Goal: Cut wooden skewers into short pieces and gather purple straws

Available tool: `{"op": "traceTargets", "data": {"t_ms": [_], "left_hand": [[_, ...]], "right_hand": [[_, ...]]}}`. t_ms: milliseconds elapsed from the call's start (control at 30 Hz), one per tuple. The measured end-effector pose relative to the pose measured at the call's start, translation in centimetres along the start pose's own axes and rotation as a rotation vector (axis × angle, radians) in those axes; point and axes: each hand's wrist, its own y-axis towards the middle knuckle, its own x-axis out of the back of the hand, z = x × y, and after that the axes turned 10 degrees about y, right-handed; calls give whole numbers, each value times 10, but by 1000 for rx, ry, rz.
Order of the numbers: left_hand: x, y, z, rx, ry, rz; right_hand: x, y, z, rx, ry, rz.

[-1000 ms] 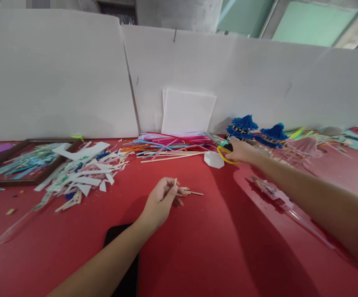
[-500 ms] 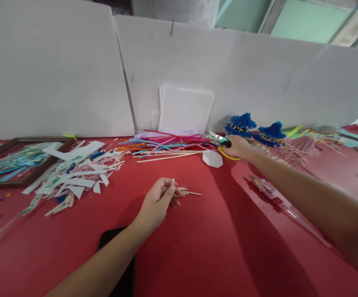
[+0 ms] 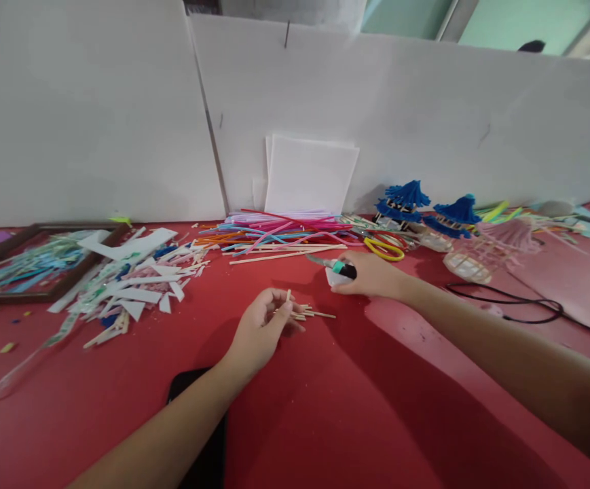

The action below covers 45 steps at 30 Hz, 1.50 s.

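Tool [image 3: 344,269]: had come away from the far edge of the surface [image 3: 295,428] and been drawn nearer, its teal-and-black handle low over the middle, pale tip toward the left edge

Right hand [image 3: 369,273]: had left the place beside the yellow-handled scissors [image 3: 385,250]; its fingers were clamped on the tool

Left hand [image 3: 256,333]: had hardly moved; its thumb and fingers were pinched together on a short stick [image 3: 288,296], which stood upright

Loose sticks [image 3: 309,314]: lay just beyond the left hand, near the middle of the surface, apart from the tool

White piece [image 3: 336,278]: showed partly behind the tool and right hand; whether the fingers touched it, I could not tell

Coloured stems [image 3: 279,231]: stayed heaped along the far edge, with the scissors next to them toward the right edge

Black cord [image 3: 508,299]: had come into view toward the right edge, beyond the right forearm

Upshot: both hands were now occupied, and tool and short stick were closer together than before, though not touching
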Motion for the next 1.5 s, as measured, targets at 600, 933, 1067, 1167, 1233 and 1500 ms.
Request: {"op": "traceTargets", "data": {"t_ms": [600, 933, 1067, 1167, 1233, 1500], "left_hand": [[-4, 3, -21, 457, -234, 139], [-1, 28, -20, 337, -350, -59], [-2, 10, -19, 292, -338, -1], [-5, -10, -13, 223, -296, 17], [-7, -19, -9, 183, -257, 29], [-12, -25, 0, 9, 22, 101]], "right_hand": [[-22, -30, 3, -106, -1, -250], [-20, -54, 20, 36, 161, -68], [-18, -71, 43, 44, 341, -205], [-20, -82, 58, 20, 466, -177], [-24, -89, 64, 65, 474, -115], [-42, -98, 67, 346, 340, -259]]}}
